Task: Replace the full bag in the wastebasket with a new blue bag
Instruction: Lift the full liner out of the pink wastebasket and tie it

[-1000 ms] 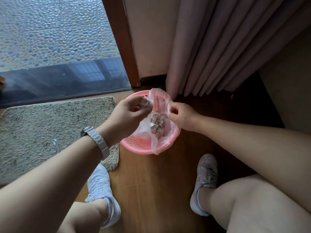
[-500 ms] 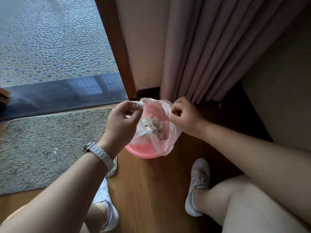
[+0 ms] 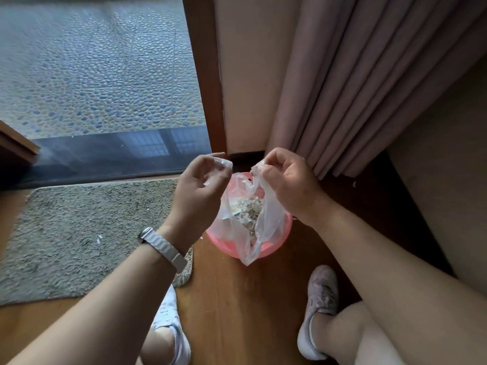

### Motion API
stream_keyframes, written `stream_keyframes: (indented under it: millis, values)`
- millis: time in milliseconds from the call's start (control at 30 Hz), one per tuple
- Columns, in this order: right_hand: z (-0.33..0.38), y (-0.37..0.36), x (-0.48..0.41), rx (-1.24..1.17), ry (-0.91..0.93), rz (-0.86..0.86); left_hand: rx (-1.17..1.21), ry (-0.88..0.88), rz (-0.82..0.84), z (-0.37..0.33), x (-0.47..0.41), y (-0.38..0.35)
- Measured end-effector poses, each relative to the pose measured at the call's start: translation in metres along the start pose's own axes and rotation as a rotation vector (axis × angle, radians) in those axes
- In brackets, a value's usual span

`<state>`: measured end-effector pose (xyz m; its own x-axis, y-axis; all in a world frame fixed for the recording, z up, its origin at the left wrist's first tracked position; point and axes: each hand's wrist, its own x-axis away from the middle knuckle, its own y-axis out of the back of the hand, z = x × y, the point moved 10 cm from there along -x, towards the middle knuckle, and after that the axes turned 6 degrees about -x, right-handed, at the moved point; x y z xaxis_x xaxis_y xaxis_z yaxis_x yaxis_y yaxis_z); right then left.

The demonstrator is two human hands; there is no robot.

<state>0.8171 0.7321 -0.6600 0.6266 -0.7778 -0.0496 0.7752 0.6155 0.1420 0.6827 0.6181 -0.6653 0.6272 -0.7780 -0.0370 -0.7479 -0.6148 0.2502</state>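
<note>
The fingers (image 3: 210, 159) of the left hand (image 3: 199, 192) are curled and pinch one top corner of the clear plastic bag (image 3: 272, 214). The fingers (image 3: 269, 157) of the right hand (image 3: 286, 186) are curled the same way round the opposite corner, so the mouth of the bag is held up and drawn apart between the two hands. Pale scraps (image 3: 249, 209) lie heaped inside it. The bag hangs over the pink wastebasket (image 3: 283, 237), with a loose fold draped over the near rim; whether its bottom rests inside the basket is hard to tell. A silver watch (image 3: 164, 249) sits on the left wrist. The basket stands on the wood floor (image 3: 237, 306), beside a grey mat (image 3: 79, 233) on its left and just in front of the pink curtain (image 3: 342, 88). A pale shoe (image 3: 322, 288) stands near the basket.
</note>
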Motion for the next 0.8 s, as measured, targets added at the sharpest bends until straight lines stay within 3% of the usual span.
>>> stream_keyframes:
  millis: [300, 600, 800]
  values:
    - [-0.033, -0.013, -0.035, -0.009, -0.033, -0.036, 0.207, 0.054, 0.082, 0.017, -0.034, -0.013]
    - [-0.055, -0.039, -0.06, -0.256, -0.195, 0.022, 0.459, 0.22, 0.158, 0.034, -0.056, -0.041]
    - [-0.06, -0.02, -0.061, -0.26, -0.2, -0.091, 0.393, 0.21, 0.194, 0.04, -0.059, -0.044]
